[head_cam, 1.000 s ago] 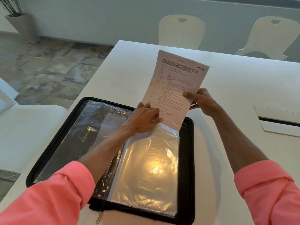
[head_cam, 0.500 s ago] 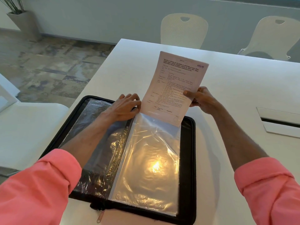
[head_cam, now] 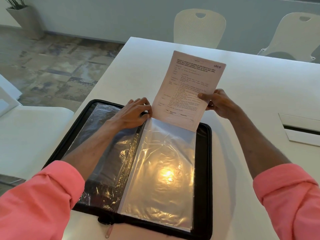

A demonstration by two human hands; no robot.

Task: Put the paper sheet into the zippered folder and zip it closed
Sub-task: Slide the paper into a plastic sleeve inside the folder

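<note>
2 hands busy: right hand grip pinches sheet upright above open folder; left hand pinches sleeve mouth. Best to spread mouth wide, feed bottom edge square.

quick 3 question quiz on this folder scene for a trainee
1. True or false: the zippered folder is already zipped shut.
2. Which hand holds the paper sheet? A left hand B right hand
3. What is the left hand doing?

Key
1. False, it lies open on the table.
2. B
3. It pinches the top edge of the clear plastic sleeve beside the sheet's lower corner.
</note>
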